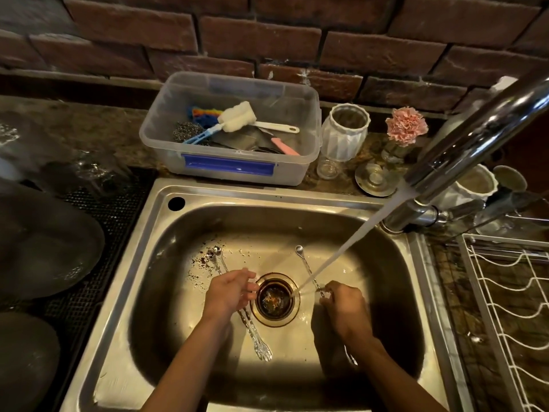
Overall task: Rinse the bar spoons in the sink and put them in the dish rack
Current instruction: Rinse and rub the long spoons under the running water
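Both my hands are low in the steel sink (166, 251). My right hand (344, 307) grips one bar spoon (304, 263) by its twisted stem, its small bowl pointing away from me, and the water stream (341, 251) crosses that stem near the drain (274, 298). My left hand (228, 292) lies over a pair of bar spoons (218, 257); their forked ends (261, 349) stick out toward me below the hand. Whether its fingers close round them I cannot tell. The white wire dish rack (505, 307) stands to the right of the sink.
The chrome faucet (475, 138) reaches in from the upper right and is running. Behind the sink sit a clear plastic tub of brushes (231, 126), a white jar (344, 132) and a pink flower (407, 123). Dark specks (199, 263) dot the sink floor. A black mat (104, 209) lies left.
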